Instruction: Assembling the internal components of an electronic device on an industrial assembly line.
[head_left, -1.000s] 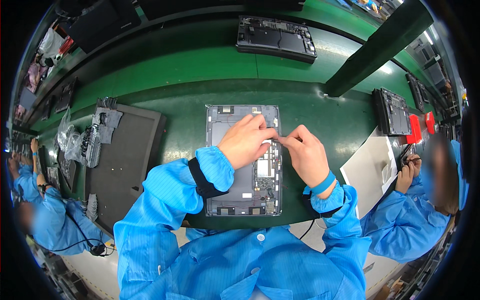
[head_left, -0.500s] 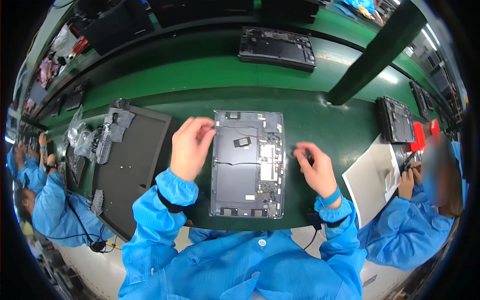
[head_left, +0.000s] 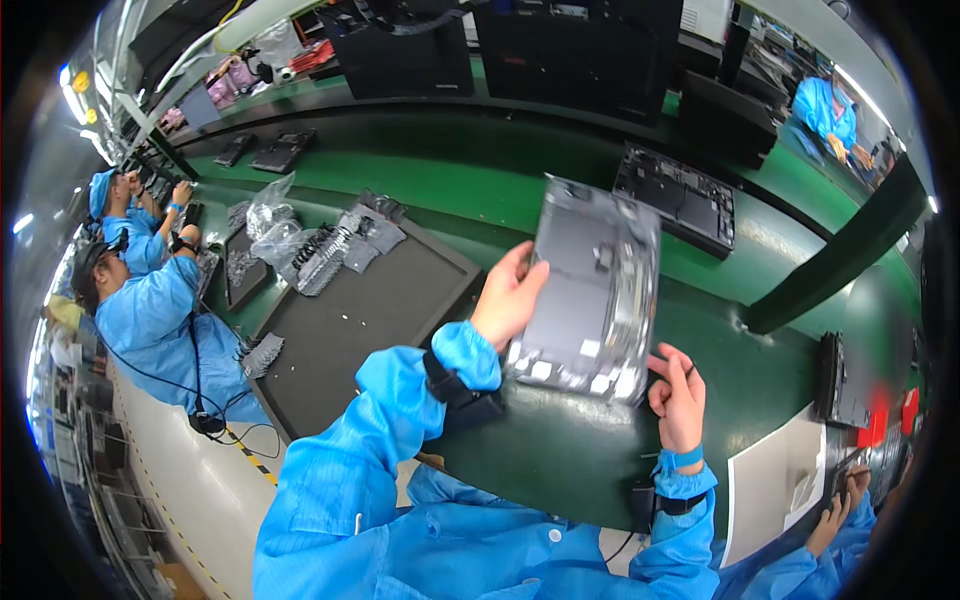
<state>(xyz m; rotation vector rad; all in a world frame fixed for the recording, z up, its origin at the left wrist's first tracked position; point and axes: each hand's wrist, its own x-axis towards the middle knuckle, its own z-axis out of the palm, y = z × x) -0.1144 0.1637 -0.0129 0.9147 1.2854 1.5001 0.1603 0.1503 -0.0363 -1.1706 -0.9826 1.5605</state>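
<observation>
An opened laptop base (head_left: 575, 290), dark grey with its inner parts showing, is tilted and slightly blurred above the green bench. My left hand (head_left: 510, 300) is closed on its left edge, thumb on the upper face. By its lower right corner is my right hand (head_left: 680, 400), fingers curled near the edge. A small dark thing seems to sit among those fingers, too unclear to name. Just beyond the base lies a stack of similar laptop bases (head_left: 690, 205).
A large dark tray (head_left: 370, 290) with grey packing pieces (head_left: 345, 245) and clear plastic bags (head_left: 270, 225) lies to the left. A dark green post (head_left: 840, 250) rises at the right, near a white board (head_left: 775, 475). Co-workers sit on both sides.
The laptop base, flat on the bench before, is now raised and tilted, with my left hand on its edge. My right hand has come up to its lower right corner. The view has shifted left.
</observation>
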